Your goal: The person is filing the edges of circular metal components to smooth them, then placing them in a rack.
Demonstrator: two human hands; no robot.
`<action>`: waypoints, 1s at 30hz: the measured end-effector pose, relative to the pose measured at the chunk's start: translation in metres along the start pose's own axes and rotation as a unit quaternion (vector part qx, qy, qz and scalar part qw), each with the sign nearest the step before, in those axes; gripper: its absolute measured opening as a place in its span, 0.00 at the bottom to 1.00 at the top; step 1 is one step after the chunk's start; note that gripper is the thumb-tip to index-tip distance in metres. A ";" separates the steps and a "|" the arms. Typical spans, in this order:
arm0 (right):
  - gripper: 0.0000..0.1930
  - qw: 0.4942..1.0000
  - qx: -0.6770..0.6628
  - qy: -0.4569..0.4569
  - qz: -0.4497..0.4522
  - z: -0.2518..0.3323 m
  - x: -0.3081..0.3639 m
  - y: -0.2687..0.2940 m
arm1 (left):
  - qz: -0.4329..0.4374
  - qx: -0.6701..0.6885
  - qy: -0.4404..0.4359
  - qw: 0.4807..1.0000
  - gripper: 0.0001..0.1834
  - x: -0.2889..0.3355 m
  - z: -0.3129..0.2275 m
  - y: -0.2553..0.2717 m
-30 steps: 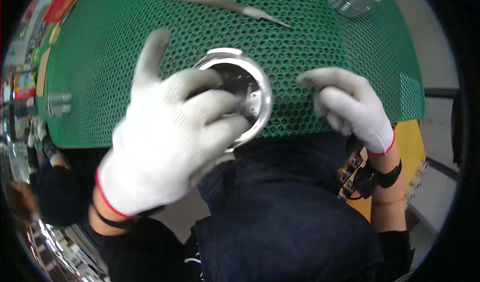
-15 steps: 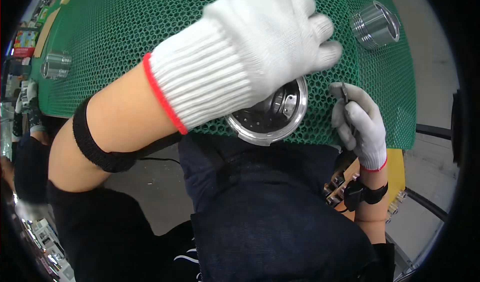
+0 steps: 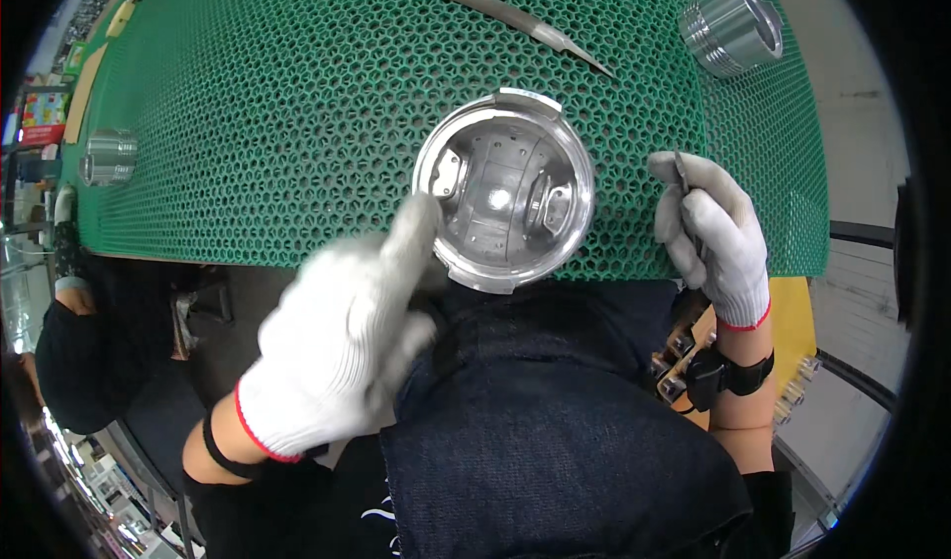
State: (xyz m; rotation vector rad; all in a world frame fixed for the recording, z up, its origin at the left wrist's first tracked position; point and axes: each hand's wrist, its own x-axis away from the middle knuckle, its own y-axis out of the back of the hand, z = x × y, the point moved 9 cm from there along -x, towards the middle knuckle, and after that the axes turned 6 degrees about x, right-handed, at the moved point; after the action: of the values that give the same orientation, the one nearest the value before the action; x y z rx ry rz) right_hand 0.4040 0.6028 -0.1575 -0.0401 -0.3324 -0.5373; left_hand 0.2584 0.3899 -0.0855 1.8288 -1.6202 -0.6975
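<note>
A shiny metal piston (image 3: 432, 148) lies on the green mat in front of me, its hollow underside facing up. My left hand (image 3: 342, 331), in a white knit glove, is at the piston's lower left and blurred by motion. Its index finger is stretched toward the rim and its thumb stands apart; nothing shows in it. Whether that fingertip touches the rim I cannot tell. To the right of the piston, my gloved right hand (image 3: 721, 232) pinches a thin dark metal tool (image 3: 681, 174) whose lower part is hidden by the fingers. Beyond the piston rests a metal file (image 3: 495, 9) with a pointed tang.
The green honeycomb mat (image 3: 297, 113) covers the table. One more piston (image 3: 731, 29) lies at the far right, another (image 3: 109, 157) at the far left. Metal parts (image 3: 679, 366) sit below the table edge by my right forearm. Another person's arm (image 3: 74, 291) shows at far left.
My left hand has moved from over the far side of the piston down and left, uncovering the piston and the file. My right hand keeps its pinch on the thin tool.
</note>
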 end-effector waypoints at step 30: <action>0.34 0.860 0.470 0.188 0.056 0.059 -0.090 -0.024 | -0.277 -0.001 -0.083 0.957 0.22 -0.021 -0.004 -0.016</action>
State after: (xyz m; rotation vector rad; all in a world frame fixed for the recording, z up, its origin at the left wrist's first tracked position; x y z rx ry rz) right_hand 0.3017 0.6343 -0.1314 0.9831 -0.1783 -0.2105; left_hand 0.2696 0.4129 -0.0943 2.2983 -1.1900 -1.1166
